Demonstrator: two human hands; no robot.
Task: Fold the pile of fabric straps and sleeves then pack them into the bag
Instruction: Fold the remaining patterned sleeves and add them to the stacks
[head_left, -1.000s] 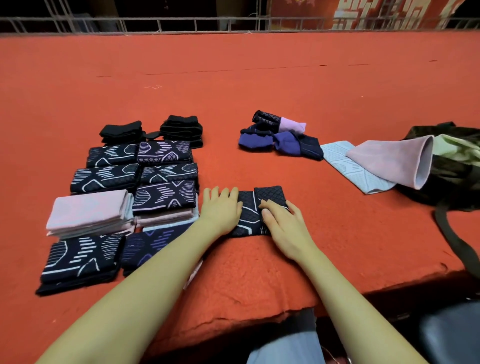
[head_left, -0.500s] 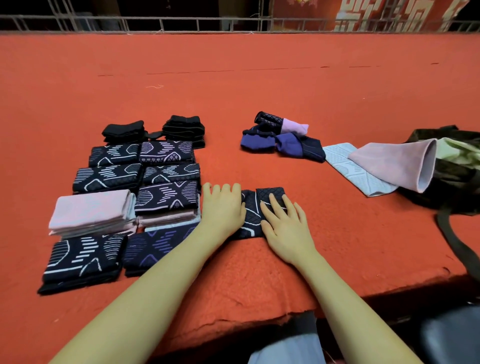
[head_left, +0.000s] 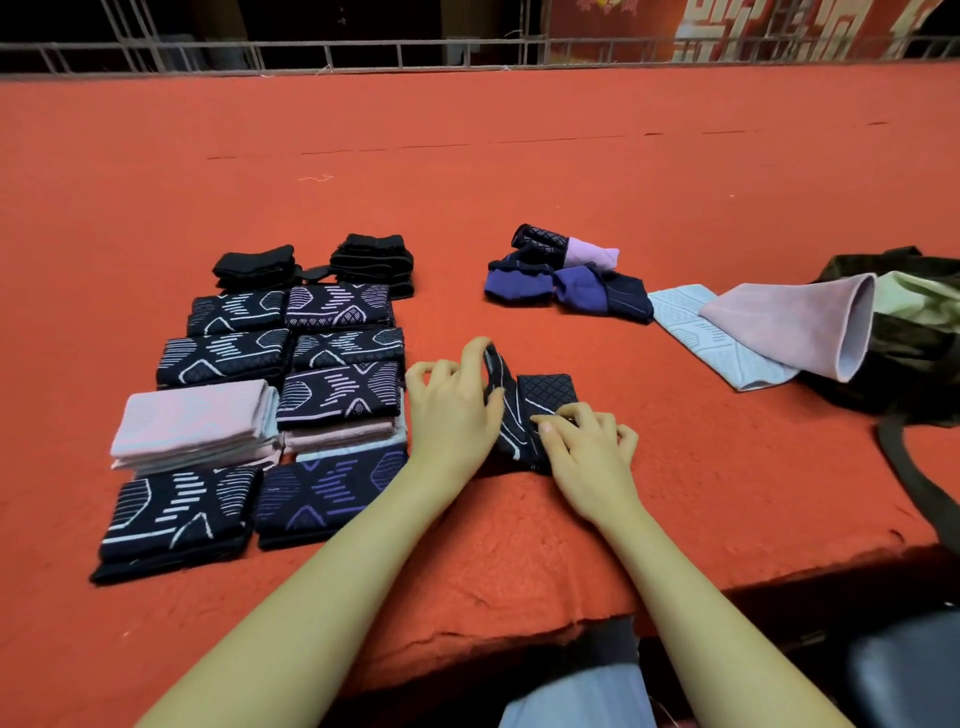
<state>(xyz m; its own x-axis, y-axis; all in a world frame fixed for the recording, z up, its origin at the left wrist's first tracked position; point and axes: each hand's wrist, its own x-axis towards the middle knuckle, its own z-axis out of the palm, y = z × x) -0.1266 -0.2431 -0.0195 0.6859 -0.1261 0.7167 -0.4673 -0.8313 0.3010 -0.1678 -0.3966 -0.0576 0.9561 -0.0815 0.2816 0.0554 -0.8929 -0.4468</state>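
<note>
A dark navy patterned sleeve (head_left: 543, 400) lies on the red felt table in front of me. My left hand (head_left: 452, 410) pinches its left end and lifts that end off the table. My right hand (head_left: 587, 447) has curled fingers pinching the sleeve's near right part. Folded sleeves (head_left: 280, 395) stand in neat stacks to the left, dark patterned and pale pink. An unfolded heap of purple and navy sleeves (head_left: 566, 283) lies farther back. The dark camouflage bag (head_left: 914, 358) sits at the right with a pink sleeve (head_left: 795, 327) and a light blue sleeve (head_left: 711, 338) draped by it.
Two stacks of black folded straps (head_left: 317, 265) sit behind the folded sleeves. The bag's strap (head_left: 919, 478) trails toward the table's ragged front edge (head_left: 519, 623). A metal railing (head_left: 363, 52) runs along the far side.
Both hands lay flat on the sleeve before; now the left hand has gripped and raised its left end, and the right hand's fingers have curled onto the sleeve.
</note>
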